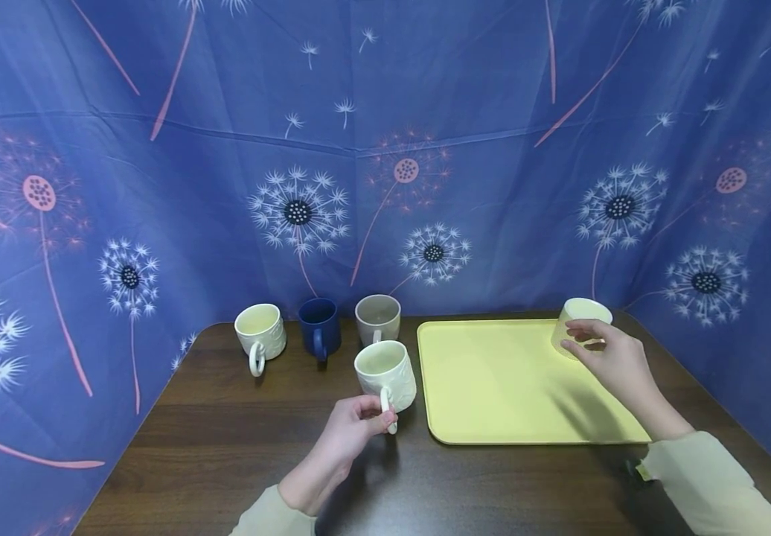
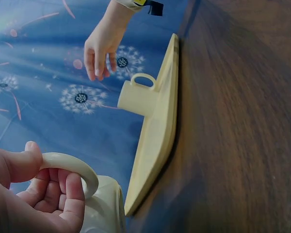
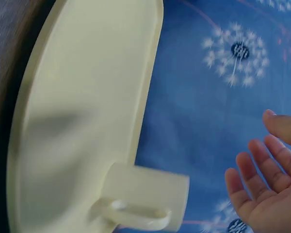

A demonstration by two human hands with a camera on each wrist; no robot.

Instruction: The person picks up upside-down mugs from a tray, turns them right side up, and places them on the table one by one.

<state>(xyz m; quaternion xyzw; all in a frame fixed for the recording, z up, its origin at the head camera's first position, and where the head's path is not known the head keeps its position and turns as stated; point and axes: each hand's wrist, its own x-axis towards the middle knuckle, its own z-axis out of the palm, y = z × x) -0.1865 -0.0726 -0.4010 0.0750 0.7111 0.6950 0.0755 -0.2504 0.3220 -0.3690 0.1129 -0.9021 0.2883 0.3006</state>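
Note:
My left hand (image 1: 344, 439) pinches the handle of an off-white mug (image 1: 392, 380) with a raised pattern, holding it just left of the yellow tray (image 1: 493, 387). In the left wrist view, thumb and fingers curl about that handle (image 2: 72, 164). A plain pale mug (image 1: 562, 339) stands upright at the tray's far right corner. Near it my right hand (image 1: 616, 366) hovers with loosely bent fingers. The right wrist view shows a gap between that hand (image 3: 276, 184) and the pale mug (image 3: 150, 189), and nothing is in the palm.
Along the table's back edge stand a cream mug (image 1: 261, 327), a dark blue mug (image 1: 321, 320) and a grey mug (image 1: 379, 313), the last right behind the held one. A blue dandelion-print cloth (image 1: 493, 186) hangs behind and beside the brown wooden table (image 1: 225, 447).

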